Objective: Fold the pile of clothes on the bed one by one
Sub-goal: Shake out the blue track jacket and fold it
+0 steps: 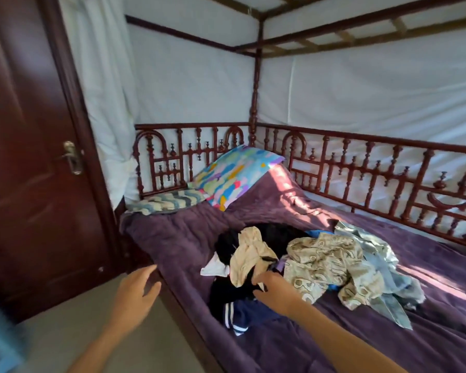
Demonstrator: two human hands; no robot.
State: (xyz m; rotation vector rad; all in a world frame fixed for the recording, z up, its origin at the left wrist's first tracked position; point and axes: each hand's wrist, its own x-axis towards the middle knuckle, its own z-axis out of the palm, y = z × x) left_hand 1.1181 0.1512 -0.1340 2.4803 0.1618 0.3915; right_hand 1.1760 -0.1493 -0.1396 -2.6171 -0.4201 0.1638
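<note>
Clothes [315, 262] lie heaped on the purple bed [172, 238]; right hand [276, 290] pinches a black garment [232, 289], left hand [137, 289] hovers spread beside the bed's edge.

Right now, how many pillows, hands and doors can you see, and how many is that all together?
Pillows: 2, the bright multicoloured patchwork pillow and the flatter blue-and-cream zigzag pillow.
Hands: 2, the open left hand beside the bed and the right hand on the pile of crumpled clothes.
Doors: 1, the dark brown wooden door.
Total: 5
</note>
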